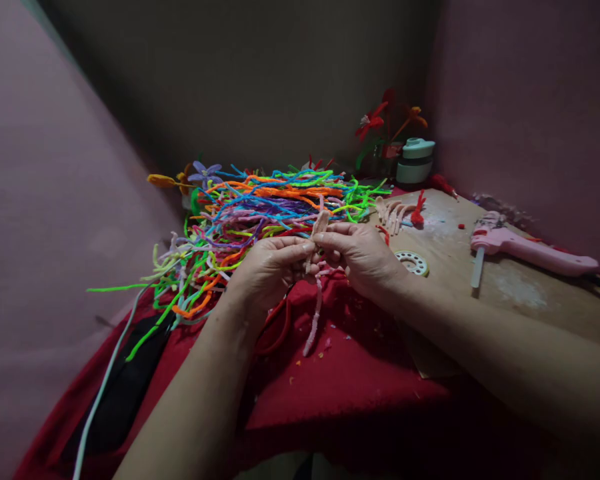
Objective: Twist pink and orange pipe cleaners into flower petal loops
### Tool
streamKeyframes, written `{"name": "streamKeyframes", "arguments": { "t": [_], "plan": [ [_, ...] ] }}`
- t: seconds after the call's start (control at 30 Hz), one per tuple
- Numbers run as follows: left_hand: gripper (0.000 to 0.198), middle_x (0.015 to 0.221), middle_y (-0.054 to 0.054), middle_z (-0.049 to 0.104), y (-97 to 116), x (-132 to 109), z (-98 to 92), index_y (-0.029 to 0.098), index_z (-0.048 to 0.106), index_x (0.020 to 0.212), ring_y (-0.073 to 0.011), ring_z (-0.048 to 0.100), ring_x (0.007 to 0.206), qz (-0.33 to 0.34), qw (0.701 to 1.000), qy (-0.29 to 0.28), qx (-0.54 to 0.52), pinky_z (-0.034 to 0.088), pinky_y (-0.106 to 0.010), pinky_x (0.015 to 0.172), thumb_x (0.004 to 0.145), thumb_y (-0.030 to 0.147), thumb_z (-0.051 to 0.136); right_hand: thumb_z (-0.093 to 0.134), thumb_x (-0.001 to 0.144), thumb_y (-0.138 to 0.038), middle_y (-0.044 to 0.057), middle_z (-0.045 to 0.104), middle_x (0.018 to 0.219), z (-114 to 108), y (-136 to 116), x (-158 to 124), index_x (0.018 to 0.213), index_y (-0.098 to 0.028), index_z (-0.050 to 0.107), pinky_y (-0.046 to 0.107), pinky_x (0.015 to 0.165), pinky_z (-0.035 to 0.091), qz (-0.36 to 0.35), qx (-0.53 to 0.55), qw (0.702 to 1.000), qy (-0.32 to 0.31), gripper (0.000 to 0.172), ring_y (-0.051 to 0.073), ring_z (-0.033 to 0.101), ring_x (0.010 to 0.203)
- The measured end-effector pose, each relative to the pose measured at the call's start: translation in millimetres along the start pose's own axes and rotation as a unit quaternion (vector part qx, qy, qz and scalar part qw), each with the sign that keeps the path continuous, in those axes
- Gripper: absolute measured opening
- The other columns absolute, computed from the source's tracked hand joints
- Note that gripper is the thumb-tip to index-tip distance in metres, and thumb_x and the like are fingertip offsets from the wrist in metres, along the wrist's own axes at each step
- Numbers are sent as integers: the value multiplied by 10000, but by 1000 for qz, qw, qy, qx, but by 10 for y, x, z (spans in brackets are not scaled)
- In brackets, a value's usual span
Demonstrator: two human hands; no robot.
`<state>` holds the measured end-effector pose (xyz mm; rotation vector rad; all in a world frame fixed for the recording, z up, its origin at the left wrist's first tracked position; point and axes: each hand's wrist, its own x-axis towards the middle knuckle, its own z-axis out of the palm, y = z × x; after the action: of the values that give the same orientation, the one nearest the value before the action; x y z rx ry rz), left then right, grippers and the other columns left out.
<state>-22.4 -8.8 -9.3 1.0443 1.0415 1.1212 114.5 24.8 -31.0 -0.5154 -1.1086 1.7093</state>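
Observation:
My left hand (275,263) and my right hand (363,257) meet above the near edge of a heap of pipe cleaners (275,207). Between their fingertips they pinch a peach pipe-cleaner piece (321,223), its flattened looped end pointing up. Part of this piece is hidden by the fingers. A pale pink pipe cleaner (314,320) lies below the hands on the red cloth. Beneath my left wrist is a red loop, perhaps a scissors handle (283,333). Several finished peach pieces (393,215) rest to the right, beside a small red one (418,212).
A pink glue gun (540,250) lies on the brown board (510,293) at right. Near my right wrist is a round white disc with holes (413,263). Pipe-cleaner flowers (373,123) and a mint-green container (415,161) stand behind. A white cable (103,387) crosses a black object at left.

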Motion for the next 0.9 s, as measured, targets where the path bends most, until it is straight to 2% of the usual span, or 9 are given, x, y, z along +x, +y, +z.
{"name": "streamKeyframes", "arguments": {
  "t": [0.17, 0.37, 0.53, 0.67, 0.9],
  "plan": [
    [118, 533, 4, 586, -29, 17, 8, 89, 640, 646, -77, 557, 499, 16, 1000, 1, -21, 481, -205, 559, 620, 167, 726, 668, 624, -177, -36, 549, 528, -4, -2, -9, 636, -118, 612, 182, 413, 376, -7, -7, 1000, 1, 82, 43, 443, 426],
    [80, 551, -13, 611, -18, -2, 35, 79, 638, 636, -85, 575, 502, 33, 999, 13, -20, 496, -212, 569, 639, 132, 698, 671, 624, -169, -50, 534, 505, 14, -23, -18, 625, -122, 608, 190, 442, 429, 1, -5, 1000, 11, 78, 46, 458, 424],
    [61, 634, -32, 618, -3, 13, -11, 53, 647, 736, -80, 579, 525, -28, 995, -42, -86, 484, -191, 528, 694, 88, 620, 660, 659, -196, 0, 611, 565, 8, -19, -21, 676, -125, 609, 206, 430, 449, 12, 13, 1000, -24, 89, 82, 537, 447],
    [84, 636, -28, 597, 4, 12, -9, 68, 635, 762, -87, 568, 523, -65, 986, -71, -135, 474, -199, 494, 703, 74, 577, 667, 671, -227, 9, 619, 583, -15, -4, -14, 697, -129, 601, 219, 428, 458, 16, 1, 999, -38, 121, 102, 562, 465],
    [63, 612, -8, 575, -15, 14, 21, 85, 631, 732, -71, 532, 510, -40, 992, -40, -111, 455, -201, 506, 674, 88, 607, 675, 644, -208, -2, 607, 565, 6, -24, -24, 679, -127, 622, 202, 423, 447, 9, 10, 1000, -18, 103, 79, 531, 457]
  ]
}}
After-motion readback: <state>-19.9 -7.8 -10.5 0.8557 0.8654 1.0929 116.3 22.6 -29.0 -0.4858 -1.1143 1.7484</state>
